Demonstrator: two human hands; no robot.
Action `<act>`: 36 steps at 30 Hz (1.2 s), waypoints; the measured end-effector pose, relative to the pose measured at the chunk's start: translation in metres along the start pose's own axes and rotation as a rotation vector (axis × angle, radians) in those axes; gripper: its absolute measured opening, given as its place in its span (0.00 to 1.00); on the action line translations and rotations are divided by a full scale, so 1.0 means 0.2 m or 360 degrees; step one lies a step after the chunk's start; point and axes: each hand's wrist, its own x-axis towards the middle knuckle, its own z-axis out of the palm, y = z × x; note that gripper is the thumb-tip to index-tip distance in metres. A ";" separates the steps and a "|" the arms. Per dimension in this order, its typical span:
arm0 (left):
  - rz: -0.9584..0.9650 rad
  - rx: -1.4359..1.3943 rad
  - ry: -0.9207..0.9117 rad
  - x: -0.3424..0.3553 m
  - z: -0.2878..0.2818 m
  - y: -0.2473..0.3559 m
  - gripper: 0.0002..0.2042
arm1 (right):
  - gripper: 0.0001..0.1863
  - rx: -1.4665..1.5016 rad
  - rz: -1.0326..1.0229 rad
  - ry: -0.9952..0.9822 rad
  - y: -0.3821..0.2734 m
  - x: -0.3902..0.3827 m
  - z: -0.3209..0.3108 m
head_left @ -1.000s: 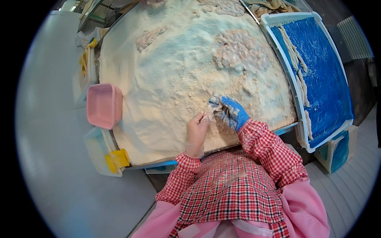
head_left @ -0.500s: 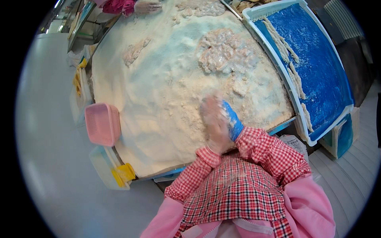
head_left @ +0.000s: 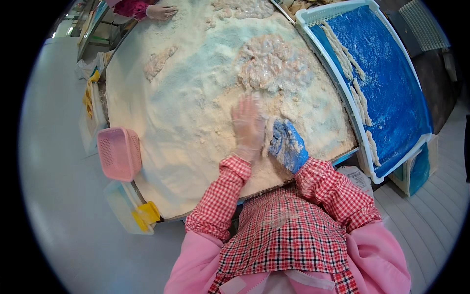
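Head view. Clock positions are read from the gap between the two hands, 12 toward the top edge.

Left hand (head_left: 248, 122): spread flat, palm down over the pale powder (head_left: 181, 132), fingers straight and directed at 12. Outline blurred; firm contact with the powder cannot be confirmed.

Right hand (head_left: 290, 147): blue glove, heavily caked with powder, fingers pointing toward 11. Whether it pinches anything cannot be told.

Floured strip (head_left: 268, 137): pale, narrow, roughly upright in view; lies between the hands, just beside the gloved one. Contact unclear.

Surface (head_left: 345, 156): powder over most of it, bluish edge visible at 4. Large pile of raw pinkish pieces (head_left: 274, 63) at 12, glossy, near the left fingertips. Smaller pinkish clump (head_left: 160, 63) at 10, well apart. A further wet mass (head_left: 245, 8) at 12, beyond the large pile.

At 2: white tray (head_left: 309, 18) with blue lining (head_left: 396, 73); pale coated strips (head_left: 361, 103) lie lengthwise along its near side.

At 9: pink perforated basket (head_left: 119, 154). At 8: clear container (head_left: 119, 206), yellow item (head_left: 146, 215) at its edge.

At 11: a co-worker's hand (head_left: 161, 12), resting at the powder's far margin, dark pink cuff.
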 end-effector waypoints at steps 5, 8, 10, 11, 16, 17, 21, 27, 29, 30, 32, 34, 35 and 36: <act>-0.0282 0.0096 -0.0044 -0.08 0.05 -0.07 0.23 | 0.20 -0.0720 -0.0230 0.0388 -0.07 0.08 0.19; -0.0480 -0.0425 -0.0051 -0.10 -0.01 -0.09 0.24 | 0.23 -0.1055 -0.0031 0.0382 -0.16 0.08 0.23; -0.0561 -0.0510 -0.0083 -0.05 -0.16 0.00 0.24 | 0.25 -0.1049 -0.0136 0.0365 -0.14 0.12 0.23; -0.0404 -0.0438 0.0104 -0.05 -0.13 0.03 0.24 | 0.26 -0.1047 -0.0186 0.0357 -0.10 0.12 0.24; 0.0094 -0.0244 0.0152 -0.05 -0.03 0.23 0.27 | 0.25 -0.0661 -0.0338 -0.0048 0.01 0.06 0.14; 0.0179 0.0057 0.0068 -0.05 -0.01 0.20 0.27 | 0.24 -0.0451 -0.0196 -0.0052 -0.02 0.02 0.08; 0.0301 -0.0228 -0.0216 -0.23 -0.08 0.10 0.30 | 0.20 -0.0308 0.0025 0.0148 -0.15 -0.17 0.08; 0.0198 0.0419 -0.0157 -0.29 -0.06 -0.14 0.28 | 0.24 -0.1676 -0.0595 0.1171 -0.77 -0.86 0.28; 0.0150 -0.0080 0.0285 -0.02 -0.08 -0.10 0.21 | 0.29 -0.1853 -0.0860 0.1378 -1.09 -1.00 -0.06; -0.0052 -0.0295 0.0344 0.11 -0.06 -0.10 0.18 | 0.32 -0.1890 -0.0841 0.1484 -1.13 -1.02 -0.05; -0.0218 -0.0409 0.0401 0.37 -0.04 -0.12 0.13 | 0.39 -0.1837 -0.0658 0.1301 -1.22 -1.12 -0.10; -0.0124 -0.0169 0.0354 0.56 0.00 -0.14 0.13 | 0.37 -0.1989 -0.0557 0.1173 -1.27 -1.15 -0.11; -0.0062 -0.0030 0.0307 0.63 0.01 -0.16 0.13 | 0.37 -0.2062 -0.0504 0.1094 -1.28 -1.15 -0.11; 0.0007 0.0106 0.0251 0.69 0.01 -0.14 0.13 | 0.36 -0.2125 -0.0453 0.1022 -1.29 -1.15 -0.13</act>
